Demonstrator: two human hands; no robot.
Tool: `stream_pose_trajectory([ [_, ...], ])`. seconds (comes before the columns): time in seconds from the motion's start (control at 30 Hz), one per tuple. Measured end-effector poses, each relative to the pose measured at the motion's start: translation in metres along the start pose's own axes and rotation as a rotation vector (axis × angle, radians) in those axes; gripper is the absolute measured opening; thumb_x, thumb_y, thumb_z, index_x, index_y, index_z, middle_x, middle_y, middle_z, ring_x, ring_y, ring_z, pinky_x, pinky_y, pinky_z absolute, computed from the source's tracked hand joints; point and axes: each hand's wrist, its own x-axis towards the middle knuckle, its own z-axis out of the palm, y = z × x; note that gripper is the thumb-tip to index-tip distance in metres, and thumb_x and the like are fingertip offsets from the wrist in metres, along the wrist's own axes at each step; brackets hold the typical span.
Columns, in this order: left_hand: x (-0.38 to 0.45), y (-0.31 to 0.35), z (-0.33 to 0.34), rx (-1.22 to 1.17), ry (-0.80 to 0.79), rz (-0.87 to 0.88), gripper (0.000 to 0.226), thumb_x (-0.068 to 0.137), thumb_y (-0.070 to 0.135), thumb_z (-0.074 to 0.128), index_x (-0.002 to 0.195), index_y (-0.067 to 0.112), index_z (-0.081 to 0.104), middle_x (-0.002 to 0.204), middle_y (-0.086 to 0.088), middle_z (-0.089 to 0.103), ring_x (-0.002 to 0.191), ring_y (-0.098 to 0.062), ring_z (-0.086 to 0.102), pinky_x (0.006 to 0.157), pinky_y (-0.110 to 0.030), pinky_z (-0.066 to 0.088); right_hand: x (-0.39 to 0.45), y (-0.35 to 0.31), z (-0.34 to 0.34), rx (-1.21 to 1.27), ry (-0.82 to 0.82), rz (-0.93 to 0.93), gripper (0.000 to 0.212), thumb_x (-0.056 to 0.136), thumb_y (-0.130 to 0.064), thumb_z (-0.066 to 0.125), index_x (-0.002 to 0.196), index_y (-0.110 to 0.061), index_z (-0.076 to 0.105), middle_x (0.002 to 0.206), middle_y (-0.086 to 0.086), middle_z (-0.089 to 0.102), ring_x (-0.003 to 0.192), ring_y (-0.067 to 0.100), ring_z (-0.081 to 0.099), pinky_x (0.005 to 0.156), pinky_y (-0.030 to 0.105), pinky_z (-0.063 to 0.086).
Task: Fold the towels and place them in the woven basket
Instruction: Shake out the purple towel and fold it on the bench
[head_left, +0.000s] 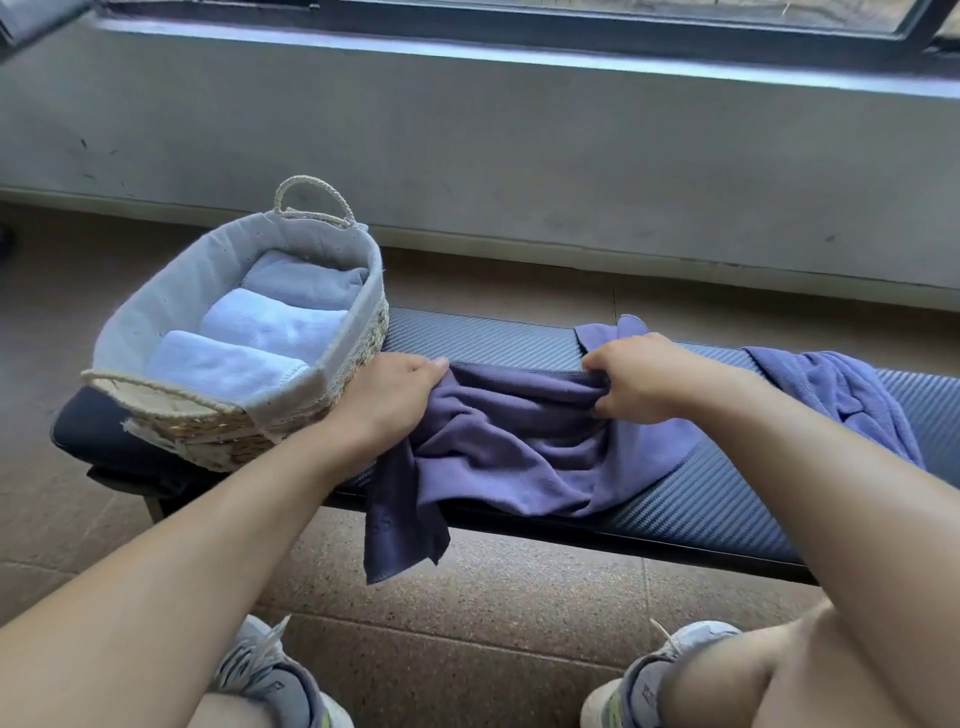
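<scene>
At the left end of the long padded bench, whose dark cover has a fine carbon-fibre-like weave, sits the oval woven basket, made of coiled straw with twisted rope handles and a pale cloth liner folded over its rim. Three folded towels lie side by side inside it: the nearest pale blue towel, a second pale blue towel in the middle, and a greyer lavender towel at the far end, all soft and plush with rounded folds. Just beside the basket's near right wall, the left hand curls its fingers round the left part of a dark purple towel, thumb on top at the bench's far edge. This towel is crumpled in deep creases across the bench seat, with one corner hanging off the front edge toward the speckled tile floor. The right hand bunches the towel's upper right part, its fingers bent under and pinching the cloth. Farther right, another purple towel lies rumpled on the bench, partly hidden by the right forearm. Below, grey sneakers rest on the floor, and a bare knee shows at lower right.
</scene>
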Motion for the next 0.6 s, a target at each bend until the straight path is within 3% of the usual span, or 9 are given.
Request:
stream_pose_trajectory([
  [0.07, -0.002, 0.004, -0.005, -0.251, -0.131, -0.027, 0.048, 0.094, 0.049, 0.059, 0.066, 0.011, 0.062, 0.071, -0.004, 0.066, 0.068, -0.021, 0.056, 0.074, -0.04, 0.047, 0.0, 0.003, -0.002, -0.019, 0.037, 0.079, 0.028, 0.089, -0.036, 0.063, 0.074, -0.024, 0.043, 0.075, -0.007, 0.043, 0.085, 0.025, 0.043, 0.073, 0.032, 0.031],
  [0.13, -0.005, 0.008, -0.01, -0.335, -0.258, -0.027, 0.049, 0.093, 0.053, 0.062, 0.083, 0.008, 0.077, 0.088, -0.009, 0.078, 0.084, -0.024, 0.07, 0.092, -0.046, 0.053, -0.002, 0.004, -0.008, 0.014, 0.068, 0.198, 0.024, 0.089, -0.034, 0.061, 0.076, -0.023, 0.045, 0.08, -0.003, 0.05, 0.084, 0.026, 0.048, 0.072, 0.032, 0.034],
  [0.17, -0.006, 0.011, -0.012, -0.263, -0.285, 0.001, 0.051, 0.09, 0.06, 0.064, 0.086, 0.012, 0.079, 0.087, -0.007, 0.078, 0.084, -0.02, 0.07, 0.094, -0.043, 0.053, -0.002, 0.006, -0.011, 0.043, 0.085, 0.248, 0.017, 0.087, -0.03, 0.059, 0.077, -0.022, 0.048, 0.082, -0.002, 0.054, 0.083, 0.027, 0.052, 0.071, 0.032, 0.036],
  [0.2, -0.006, 0.013, -0.013, -0.138, -0.295, 0.043, 0.055, 0.083, 0.067, 0.067, 0.078, 0.013, 0.078, 0.077, -0.001, 0.076, 0.074, -0.015, 0.066, 0.086, -0.037, 0.054, -0.003, 0.007, -0.014, 0.075, 0.114, 0.288, 0.008, 0.084, -0.025, 0.057, 0.079, -0.022, 0.053, 0.083, -0.001, 0.057, 0.082, 0.029, 0.055, 0.07, 0.032, 0.038],
  [0.27, -0.01, 0.016, -0.015, 0.093, -0.332, 0.104, 0.06, 0.073, 0.065, 0.078, 0.057, 0.012, 0.055, 0.053, 0.006, 0.049, 0.054, -0.009, 0.042, 0.057, -0.027, 0.037, -0.006, 0.009, -0.019, 0.126, 0.147, 0.351, 0.008, 0.08, -0.018, 0.053, 0.083, -0.022, 0.06, 0.082, -0.002, 0.06, 0.082, 0.029, 0.058, 0.069, 0.032, 0.037],
  [0.3, -0.011, 0.015, -0.016, 0.156, -0.365, 0.115, 0.058, 0.07, 0.058, 0.084, 0.056, 0.015, 0.047, 0.051, 0.006, 0.04, 0.053, -0.009, 0.034, 0.053, -0.027, 0.028, -0.007, 0.01, -0.02, 0.145, 0.163, 0.369, 0.01, 0.081, -0.018, 0.053, 0.085, -0.023, 0.06, 0.081, -0.003, 0.059, 0.082, 0.028, 0.058, 0.069, 0.031, 0.036],
  [0.4, -0.007, 0.003, -0.018, 0.345, -0.412, 0.113, 0.054, 0.064, 0.05, 0.09, 0.058, 0.018, 0.046, 0.052, 0.006, 0.04, 0.055, -0.012, 0.036, 0.056, -0.03, 0.029, -0.008, 0.014, -0.02, 0.161, 0.205, 0.4, 0.018, 0.081, -0.019, 0.053, 0.09, -0.035, 0.054, 0.083, -0.003, 0.058, 0.083, 0.029, 0.055, 0.075, 0.032, 0.035],
  [0.47, -0.002, -0.002, -0.02, 0.495, -0.377, 0.097, 0.053, 0.065, 0.052, 0.086, 0.056, 0.018, 0.046, 0.049, 0.008, 0.041, 0.054, -0.016, 0.039, 0.057, -0.03, 0.033, -0.006, 0.017, -0.017, 0.119, 0.205, 0.429, 0.02, 0.081, -0.019, 0.052, 0.095, -0.03, 0.06, 0.078, -0.003, 0.056, 0.082, 0.029, 0.055, 0.079, 0.034, 0.033],
  [0.6, -0.001, 0.002, -0.023, 0.596, -0.338, 0.062, 0.056, 0.084, 0.052, 0.072, 0.053, 0.015, 0.043, 0.047, 0.004, 0.041, 0.054, -0.019, 0.041, 0.056, -0.032, 0.033, -0.002, 0.018, -0.014, 0.037, 0.161, 0.482, 0.029, 0.082, -0.018, 0.05, 0.104, -0.027, 0.067, 0.079, -0.002, 0.055, 0.082, 0.028, 0.056, 0.084, 0.037, 0.029],
])
